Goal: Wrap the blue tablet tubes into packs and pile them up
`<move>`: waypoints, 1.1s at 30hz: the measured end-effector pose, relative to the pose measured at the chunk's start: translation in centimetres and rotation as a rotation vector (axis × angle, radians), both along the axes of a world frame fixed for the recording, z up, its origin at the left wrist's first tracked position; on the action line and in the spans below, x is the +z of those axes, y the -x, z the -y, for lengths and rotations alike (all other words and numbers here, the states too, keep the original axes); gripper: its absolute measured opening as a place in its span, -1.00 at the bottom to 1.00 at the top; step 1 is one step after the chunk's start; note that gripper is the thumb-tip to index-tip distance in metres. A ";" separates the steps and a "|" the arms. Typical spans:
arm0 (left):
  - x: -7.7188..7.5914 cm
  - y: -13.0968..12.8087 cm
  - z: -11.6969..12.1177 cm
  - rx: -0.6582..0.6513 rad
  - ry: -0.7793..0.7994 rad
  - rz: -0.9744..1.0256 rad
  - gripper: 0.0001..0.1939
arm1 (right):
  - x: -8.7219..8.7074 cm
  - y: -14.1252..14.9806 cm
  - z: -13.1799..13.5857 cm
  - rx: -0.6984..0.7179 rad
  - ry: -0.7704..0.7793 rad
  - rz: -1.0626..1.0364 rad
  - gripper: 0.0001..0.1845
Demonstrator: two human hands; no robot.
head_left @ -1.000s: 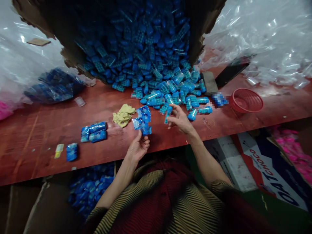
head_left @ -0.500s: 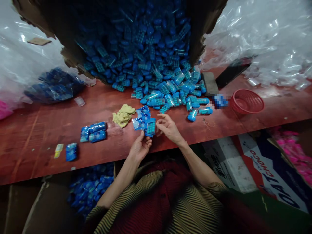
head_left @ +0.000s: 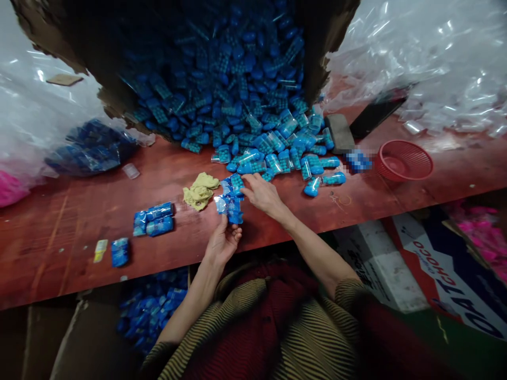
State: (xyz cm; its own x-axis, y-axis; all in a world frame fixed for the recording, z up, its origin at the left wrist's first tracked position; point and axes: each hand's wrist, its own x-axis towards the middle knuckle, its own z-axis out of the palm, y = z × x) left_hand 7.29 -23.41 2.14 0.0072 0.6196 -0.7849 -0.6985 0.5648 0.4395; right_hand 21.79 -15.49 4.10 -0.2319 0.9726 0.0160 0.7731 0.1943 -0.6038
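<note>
My left hand (head_left: 225, 240) pinches the lower edge of a blue printed wrapper (head_left: 232, 211) between thumb and fingers, just above the table. Another part of blue printed wrapping lies behind it. My right hand (head_left: 263, 194) has its fingers on a small clear container of blue beads (head_left: 237, 183), at the far end of the wrappers. A crumpled yellow-green cloth (head_left: 201, 191) lies just left of them. Behind my right hand is a spread of loose bead containers (head_left: 277, 162), with blue ends and clear bodies, spilling from a torn cardboard box (head_left: 113, 105).
Wrapped blue packs (head_left: 160, 226) sit at the left, with a single pack (head_left: 119, 252) and a yellow-white piece (head_left: 100, 250) nearby. A red plastic basket (head_left: 404, 161), a grey block (head_left: 339, 134) and a black object (head_left: 378, 113) stand at the right. Clear bags flank the box.
The bead container has moved from above my left hand to the far end of the wrappers, under my right fingers. My right hand has shifted left and away from me; my left hand keeps the wrapper.
</note>
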 end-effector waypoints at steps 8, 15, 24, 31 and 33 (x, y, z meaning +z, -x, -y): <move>0.9 0.5 0.1 0.033 0.049 0.059 -0.69 | -1.4 2.6 -2.0 0.042 0.087 0.267 -0.63; 0.5 0.9 0.1 0.083 0.038 0.101 -0.63 | -2.1 1.2 -2.6 -0.129 0.257 -0.306 -0.65; -0.1 0.5 0.1 0.129 -0.010 0.024 -0.61 | -0.6 -2.5 4.0 -0.007 0.619 -1.080 -0.68; 0.1 0.3 0.2 0.109 0.005 0.001 -0.62 | -0.4 -2.4 5.3 0.020 0.543 -0.895 -0.65; 0.0 0.4 0.2 0.112 -0.003 -0.006 -0.64 | -0.2 -2.4 5.4 0.034 0.522 -0.858 -0.65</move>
